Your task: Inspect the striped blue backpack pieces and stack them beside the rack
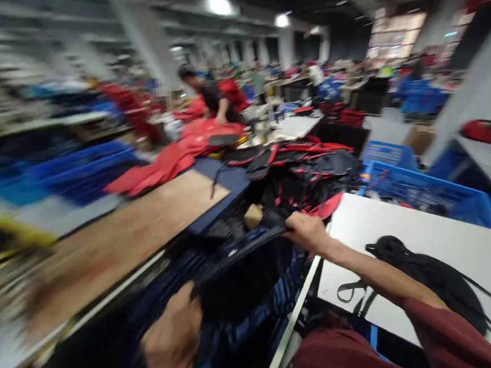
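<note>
Here, mid-lift, by the look of it: left hand point(173, 340) near, right hand point(306, 233) farther and right, both clamped on a dark fabric panel point(234, 253) stretched between them over a blue crate point(239, 320). Black straps point(431, 274) lie on the white table point(401, 217) at right. Next move needs a firm two-handed grip; the blur leaves finger detail unclear.

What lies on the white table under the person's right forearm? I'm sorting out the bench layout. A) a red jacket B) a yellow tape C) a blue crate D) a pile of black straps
D: a tangle of black straps lies on the white table, just beyond the right forearm.
</note>
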`<state>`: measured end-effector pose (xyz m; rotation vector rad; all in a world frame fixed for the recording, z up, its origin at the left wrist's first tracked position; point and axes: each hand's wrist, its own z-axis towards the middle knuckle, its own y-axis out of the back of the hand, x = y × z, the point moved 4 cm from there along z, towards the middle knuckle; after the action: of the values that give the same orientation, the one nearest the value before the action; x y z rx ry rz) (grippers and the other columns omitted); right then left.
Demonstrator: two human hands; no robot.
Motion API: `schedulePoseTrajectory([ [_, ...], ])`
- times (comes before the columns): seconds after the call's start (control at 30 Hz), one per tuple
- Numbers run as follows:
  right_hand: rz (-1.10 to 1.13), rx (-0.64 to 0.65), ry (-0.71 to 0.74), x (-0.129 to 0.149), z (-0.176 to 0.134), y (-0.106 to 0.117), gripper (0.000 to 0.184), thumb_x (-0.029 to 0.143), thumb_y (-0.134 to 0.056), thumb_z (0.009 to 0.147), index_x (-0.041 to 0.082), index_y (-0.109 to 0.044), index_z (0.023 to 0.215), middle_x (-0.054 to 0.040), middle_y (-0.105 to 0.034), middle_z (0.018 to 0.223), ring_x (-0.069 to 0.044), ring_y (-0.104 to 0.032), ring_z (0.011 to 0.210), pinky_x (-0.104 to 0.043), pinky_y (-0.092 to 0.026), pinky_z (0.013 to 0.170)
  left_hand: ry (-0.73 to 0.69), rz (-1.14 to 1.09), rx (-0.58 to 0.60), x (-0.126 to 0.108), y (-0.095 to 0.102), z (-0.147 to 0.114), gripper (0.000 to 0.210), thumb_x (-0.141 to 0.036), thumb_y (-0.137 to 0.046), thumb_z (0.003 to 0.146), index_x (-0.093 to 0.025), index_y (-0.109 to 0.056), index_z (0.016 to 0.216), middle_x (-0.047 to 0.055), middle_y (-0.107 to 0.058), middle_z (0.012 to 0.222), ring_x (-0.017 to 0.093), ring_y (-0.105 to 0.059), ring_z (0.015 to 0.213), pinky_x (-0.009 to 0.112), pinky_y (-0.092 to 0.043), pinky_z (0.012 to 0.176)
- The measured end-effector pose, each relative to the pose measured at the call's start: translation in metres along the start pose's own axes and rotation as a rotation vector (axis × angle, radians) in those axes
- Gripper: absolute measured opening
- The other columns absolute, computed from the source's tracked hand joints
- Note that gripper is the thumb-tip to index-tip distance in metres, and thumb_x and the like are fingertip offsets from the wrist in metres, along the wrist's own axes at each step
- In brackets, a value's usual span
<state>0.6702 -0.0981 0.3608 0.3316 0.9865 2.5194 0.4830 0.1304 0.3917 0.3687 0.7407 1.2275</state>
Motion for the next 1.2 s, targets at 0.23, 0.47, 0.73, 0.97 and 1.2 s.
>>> schedulePoseTrajectory([
  [0.23, 0.419, 0.178, 0.495, 0.109, 0.021, 0.004, 0.046, 0.027, -0.071, 0.110, 0.016, -0.059, 0.153, -0.0156, -0.076, 0.133, -0.030, -0.072, 0.123, -0.043, -0.059, 0.106, -0.248, 0.471, -0.089, -0.043, 0.044, -0.072, 0.025, -0.013, -0.056, 0.108, -0.022, -0.069, 0.127, -0.004, -0.058, 0.064, 0.014, -0.057, 0.054, 0.029, -0.042, 0.056],
  [0.47, 0.625, 0.139, 0.387, 0.108, 0.061, -0.009, 0.030, 0.021, -0.059, 0.114, 0.023, -0.075, 0.138, -0.0055, -0.083, 0.117, -0.019, -0.081, 0.096, -0.026, -0.062, 0.089, 0.698, -0.069, 0.185, 0.012, 0.063, -0.130, 0.030, -0.053, -0.075, 0.099, -0.023, -0.073, 0.099, 0.004, -0.076, 0.096, 0.024, -0.069, 0.092, 0.038, -0.056, 0.090],
  [0.73, 0.752, 0.131, -0.187, 0.029, 0.121, -0.075, 0.040, 0.053, -0.074, 0.100, 0.022, -0.085, 0.123, -0.0126, -0.083, 0.119, -0.034, -0.078, 0.114, -0.045, -0.058, 0.107, 1.151, -0.943, 0.157, -0.029, 0.110, -0.245, 0.055, -0.068, -0.084, 0.082, -0.020, -0.062, 0.097, -0.002, -0.062, 0.087, 0.016, -0.057, 0.078, 0.027, -0.046, 0.070],
  [0.97, 0.845, 0.353, -0.230, 0.065, 0.114, -0.103, 0.048, 0.061, -0.081, 0.090, 0.023, -0.085, 0.120, -0.0112, -0.083, 0.117, -0.035, -0.077, 0.113, -0.046, -0.059, 0.106, 1.148, 0.028, -0.261, 0.003, 0.162, -0.271, 0.029, -0.050, -0.068, 0.103, -0.023, -0.067, 0.095, 0.001, -0.065, 0.089, 0.018, -0.063, 0.084, 0.029, -0.048, 0.077],
  [1.2, 0.956, 0.859, 0.083, 0.111, 0.105, -0.110, 0.047, 0.072, -0.083, 0.087, 0.029, -0.082, 0.108, -0.0045, -0.082, 0.090, -0.028, -0.078, 0.075, -0.033, -0.062, 0.058, 0.898, 0.922, -0.235, 0.009, 0.225, -0.283, 0.028, -0.037, -0.053, 0.113, -0.022, -0.076, 0.106, 0.003, -0.059, 0.077, 0.016, -0.057, 0.066, 0.030, -0.035, 0.061],
])
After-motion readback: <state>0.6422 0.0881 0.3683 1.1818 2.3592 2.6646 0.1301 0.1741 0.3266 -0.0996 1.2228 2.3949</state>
